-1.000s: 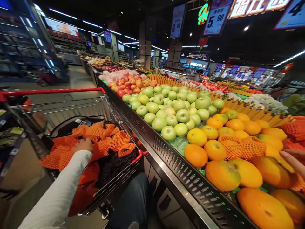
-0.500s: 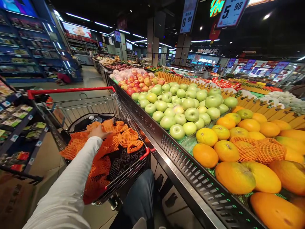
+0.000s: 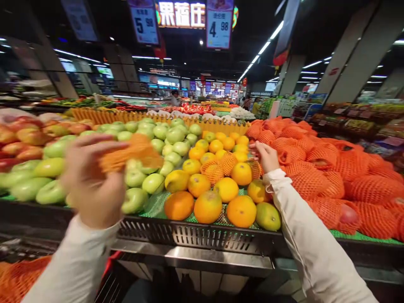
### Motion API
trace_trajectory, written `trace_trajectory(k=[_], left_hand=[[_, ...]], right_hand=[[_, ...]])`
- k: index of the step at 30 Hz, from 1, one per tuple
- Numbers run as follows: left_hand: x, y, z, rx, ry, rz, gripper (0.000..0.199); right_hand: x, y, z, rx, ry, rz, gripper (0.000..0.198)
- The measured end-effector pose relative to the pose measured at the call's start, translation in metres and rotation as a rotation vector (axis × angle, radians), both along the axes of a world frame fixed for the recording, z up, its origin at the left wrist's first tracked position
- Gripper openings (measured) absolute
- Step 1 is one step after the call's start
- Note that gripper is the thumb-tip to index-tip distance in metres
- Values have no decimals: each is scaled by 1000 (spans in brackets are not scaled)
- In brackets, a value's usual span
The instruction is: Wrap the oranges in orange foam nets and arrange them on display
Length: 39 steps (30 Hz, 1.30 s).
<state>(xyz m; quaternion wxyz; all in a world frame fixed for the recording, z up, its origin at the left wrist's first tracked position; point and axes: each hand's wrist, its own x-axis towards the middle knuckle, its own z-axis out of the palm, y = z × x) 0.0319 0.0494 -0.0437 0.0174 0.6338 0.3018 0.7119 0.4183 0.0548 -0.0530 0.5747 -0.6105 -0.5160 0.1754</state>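
Head view: orange netting (image 3: 134,156), blurred, was raised near the surface's (image 3: 195,236) front edge, green apples (image 3: 175,135) beyond; the left hand's (image 3: 94,185) fingers were clamped on it. Right hand (image 3: 267,156) was between oranges (image 3: 208,206) and netted fruit (image 3: 304,183); finger closure could not be told. Judged: a light pinch suited the soft mesh.

Head-worn view, facing forward and down, between left hand (image 3: 97,181) and right hand (image 3: 265,156), close to the fruit display (image 3: 202,236)
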Motion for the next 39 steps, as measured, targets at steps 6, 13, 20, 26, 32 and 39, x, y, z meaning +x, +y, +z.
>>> trace_trajectory(k=[6,13,20,26,32,39], left_hand=[[188,47,22,-215,366,-766,53],[202,85,-13,-720,264,-1045,76],[188,66,3,-1005,-5,-1324,59],[193,62,1,-1055,-15,-1211,54],[204,71,-16,-1033,218,-965,43],[212,77,-27,-671,558,-615,13]], right_hand=[[-6,-7,5,-36,153,343,135],[-7,-8,3,-70,255,287,116],[-14,-14,8,4,420,362,83],[-19,-22,17,-78,592,389,65],[-13,-30,31,-182,484,250,59],[-3,-15,8,-512,-76,-57,40]])
